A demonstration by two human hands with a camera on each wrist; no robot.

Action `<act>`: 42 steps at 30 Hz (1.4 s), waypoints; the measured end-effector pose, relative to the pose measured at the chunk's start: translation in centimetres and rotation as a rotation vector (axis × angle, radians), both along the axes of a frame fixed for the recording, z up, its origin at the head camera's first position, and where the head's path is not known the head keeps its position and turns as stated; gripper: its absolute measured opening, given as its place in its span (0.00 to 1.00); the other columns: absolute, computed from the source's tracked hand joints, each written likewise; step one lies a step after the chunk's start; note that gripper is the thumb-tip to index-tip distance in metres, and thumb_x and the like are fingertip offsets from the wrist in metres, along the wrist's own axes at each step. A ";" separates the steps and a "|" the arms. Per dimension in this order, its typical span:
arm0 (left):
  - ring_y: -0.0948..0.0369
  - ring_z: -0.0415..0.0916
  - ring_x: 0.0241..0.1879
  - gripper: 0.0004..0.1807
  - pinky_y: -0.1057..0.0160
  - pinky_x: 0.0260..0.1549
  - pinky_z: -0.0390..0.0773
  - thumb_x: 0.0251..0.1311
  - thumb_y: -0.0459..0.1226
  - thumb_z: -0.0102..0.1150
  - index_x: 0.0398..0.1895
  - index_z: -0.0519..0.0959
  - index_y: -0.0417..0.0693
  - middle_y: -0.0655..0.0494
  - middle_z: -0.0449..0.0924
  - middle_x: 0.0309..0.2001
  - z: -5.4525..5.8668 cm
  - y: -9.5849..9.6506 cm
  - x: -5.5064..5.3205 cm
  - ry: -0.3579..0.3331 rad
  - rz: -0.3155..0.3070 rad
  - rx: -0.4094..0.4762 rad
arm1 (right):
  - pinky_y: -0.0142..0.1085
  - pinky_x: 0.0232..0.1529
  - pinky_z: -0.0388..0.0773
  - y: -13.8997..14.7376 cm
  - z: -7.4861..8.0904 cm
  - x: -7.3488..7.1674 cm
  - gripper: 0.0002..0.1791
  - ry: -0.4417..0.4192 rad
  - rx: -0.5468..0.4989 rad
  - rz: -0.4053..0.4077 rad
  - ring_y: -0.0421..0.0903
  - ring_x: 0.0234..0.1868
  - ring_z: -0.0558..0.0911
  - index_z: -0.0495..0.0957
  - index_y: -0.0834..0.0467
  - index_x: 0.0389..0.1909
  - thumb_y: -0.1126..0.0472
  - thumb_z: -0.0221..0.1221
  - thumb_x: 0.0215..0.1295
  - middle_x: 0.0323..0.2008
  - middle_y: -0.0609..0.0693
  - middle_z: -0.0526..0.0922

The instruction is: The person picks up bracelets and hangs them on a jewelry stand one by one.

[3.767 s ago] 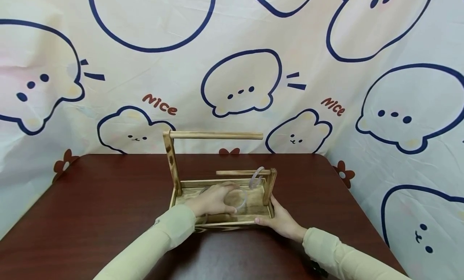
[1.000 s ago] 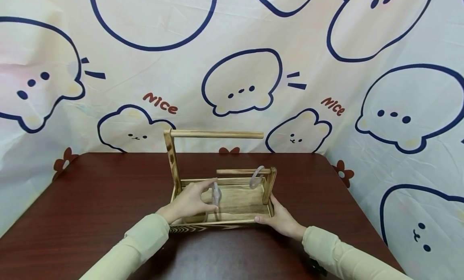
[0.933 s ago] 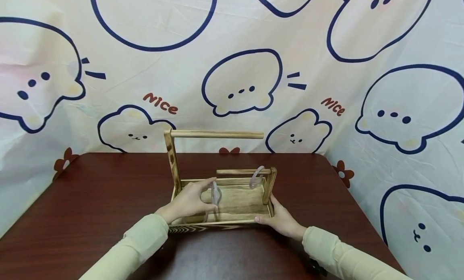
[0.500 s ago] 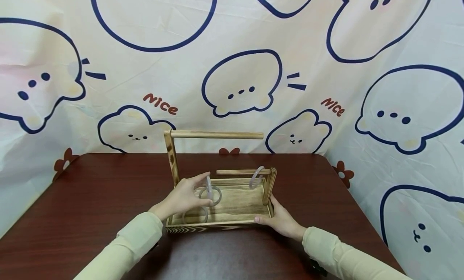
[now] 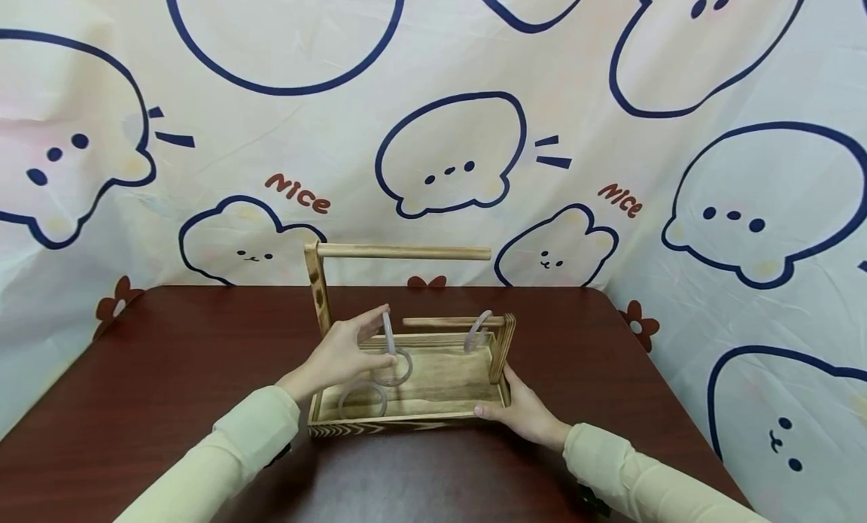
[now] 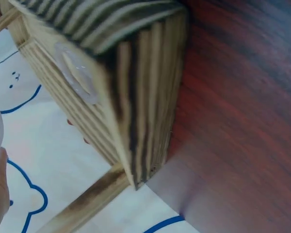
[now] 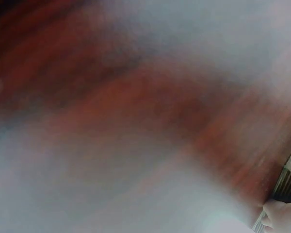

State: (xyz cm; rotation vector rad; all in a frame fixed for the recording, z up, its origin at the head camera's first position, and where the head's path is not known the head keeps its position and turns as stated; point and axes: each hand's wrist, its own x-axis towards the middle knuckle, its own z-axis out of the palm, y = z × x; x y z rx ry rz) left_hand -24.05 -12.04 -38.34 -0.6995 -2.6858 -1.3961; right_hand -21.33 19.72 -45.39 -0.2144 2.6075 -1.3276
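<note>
Pinching a clear ring (image 5: pixel 388 333), seen nearly edge-on, between thumb and fingers, the left hand (image 5: pixel 339 354) holds it above the tray (image 5: pixel 450 369), well apart from the right hand (image 5: pixel 528 412). That right hand is clamped on the tray's end beside it, thumb at the near rim, its other fingers partly hidden. Below the left hand lies a second ring (image 5: pixel 384 399); a third ring (image 5: pixel 409 366), by the left thumb, is partly covered. A fourth ring (image 5: pixel 472 332) hangs on the short bar (image 5: pixel 433 322) beyond the right hand. Behind the left hand stands a post (image 5: pixel 316 286), its foot hidden, bearing the long bar (image 5: pixel 406 252). At the left wrist, the held ring is cut off; at the right, the desk (image 7: pixel 150 102) is mostly blur.
</note>
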 end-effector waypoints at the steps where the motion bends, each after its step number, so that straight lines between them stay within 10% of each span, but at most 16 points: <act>1: 0.48 0.69 0.58 0.47 0.51 0.55 0.69 0.45 0.43 0.70 0.69 0.58 0.49 0.43 0.68 0.61 0.3 0.1 0.0 -0.009 0.009 0.012 | 0.56 0.64 0.55 0.0 0.0 0.0 0.61 0.001 -0.003 -0.002 0.58 0.70 0.49 0.36 0.60 0.72 0.44 0.67 0.48 0.71 0.60 0.45; 13: 0.50 0.66 0.61 0.47 0.52 0.56 0.69 0.46 0.46 0.69 0.70 0.55 0.57 0.51 0.61 0.67 1.8 0.4 -0.7 -0.083 0.004 0.001 | 0.55 0.64 0.54 0.0 0.2 0.1 0.61 -0.003 -0.001 -0.012 0.57 0.70 0.49 0.36 0.59 0.72 0.45 0.67 0.48 0.71 0.59 0.46; 42: 0.57 0.67 0.61 0.46 0.53 0.57 0.68 0.43 0.47 0.71 0.67 0.61 0.53 0.50 0.69 0.61 2.9 4.2 -2.4 -0.018 -0.090 -0.120 | 0.55 0.64 0.54 0.0 0.2 0.1 0.61 -0.006 -0.012 -0.007 0.58 0.70 0.49 0.37 0.61 0.71 0.45 0.68 0.47 0.71 0.61 0.46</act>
